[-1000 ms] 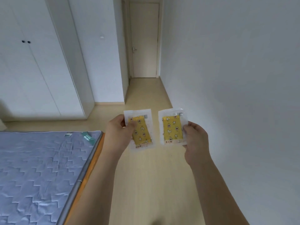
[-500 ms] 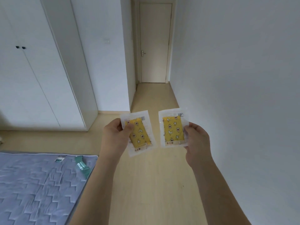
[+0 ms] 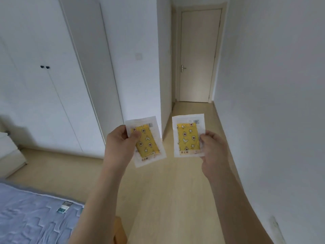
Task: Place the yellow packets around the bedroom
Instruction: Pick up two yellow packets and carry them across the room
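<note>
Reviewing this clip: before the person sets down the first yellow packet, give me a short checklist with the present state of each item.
1. Left hand holds the left packet: ok, thumb pinches its upper left corner.
2. Right hand holds the right packet: ok, fingers pinch its right edge.
3. Packets apart, not overlapping: ok, a gap of floor shows between them.
4. Packets sealed in their clear wrappers: cannot tell, the edges are too blurred.
5. Spot in reach for placing: ok, the mattress lies at lower left, bare wooden floor ahead.
6. Way to the door free: ok, nothing lies on the corridor floor that shows.
</note>
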